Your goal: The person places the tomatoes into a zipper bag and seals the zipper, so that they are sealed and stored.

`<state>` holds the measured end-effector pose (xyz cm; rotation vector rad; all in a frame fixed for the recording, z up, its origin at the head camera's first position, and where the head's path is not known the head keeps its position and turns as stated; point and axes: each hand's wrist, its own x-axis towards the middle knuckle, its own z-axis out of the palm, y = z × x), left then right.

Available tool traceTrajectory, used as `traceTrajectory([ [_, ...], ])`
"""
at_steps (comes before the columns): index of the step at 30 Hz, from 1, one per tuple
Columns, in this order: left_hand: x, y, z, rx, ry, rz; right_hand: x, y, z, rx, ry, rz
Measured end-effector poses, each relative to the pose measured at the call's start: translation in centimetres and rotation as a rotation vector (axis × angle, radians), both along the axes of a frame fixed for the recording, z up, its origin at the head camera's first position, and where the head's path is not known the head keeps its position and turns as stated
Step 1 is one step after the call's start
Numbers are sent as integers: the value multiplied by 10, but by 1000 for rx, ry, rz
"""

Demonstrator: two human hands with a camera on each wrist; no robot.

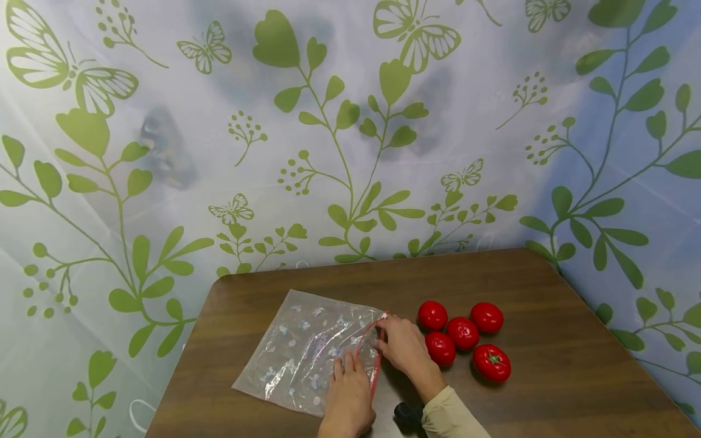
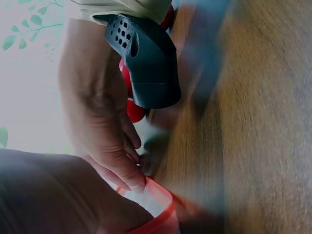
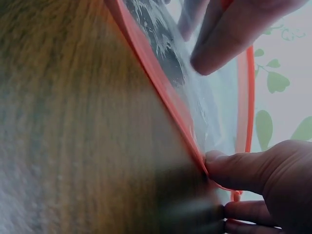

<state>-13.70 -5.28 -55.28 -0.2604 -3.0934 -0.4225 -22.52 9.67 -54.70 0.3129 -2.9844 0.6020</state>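
Note:
A clear zip bag [image 1: 306, 347] with a printed pattern and red edging lies on the table, its mouth facing right and its two red lips parted. My left hand [image 1: 349, 395] holds the upper lip near the front, fingers on top of the plastic. In the right wrist view, fingers of the left hand [image 3: 229, 36] reach into the gap between the lips. At the mouth's far corner, my right hand [image 1: 405, 347] pinches the red edge [image 3: 170, 107] between thumb and fingers. Several shiny red tomatoes [image 1: 462, 333] sit just right of the right hand.
The brown wooden table [image 1: 558, 377] ends at a patterned cloth backdrop [image 1: 350, 152] behind and at both sides. A black wrist device [image 2: 153, 73] sits on the right wrist, near the tomatoes. One tomato [image 1: 491, 363] shows its green stem top.

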Motion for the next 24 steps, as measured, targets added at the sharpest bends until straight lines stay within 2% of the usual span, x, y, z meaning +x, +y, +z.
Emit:
traceTrajectory([
  [5,6,1,16,25,59,62,2,1,-1,-8,20,5],
  [8,9,2,21,33,96,92,3,1,-2,-11,27,12],
  [16,9,4,23,47,75,127,8,4,1,-69,-7,40],
  [24,10,5,22,63,76,179,18,17,23,-201,31,117],
])
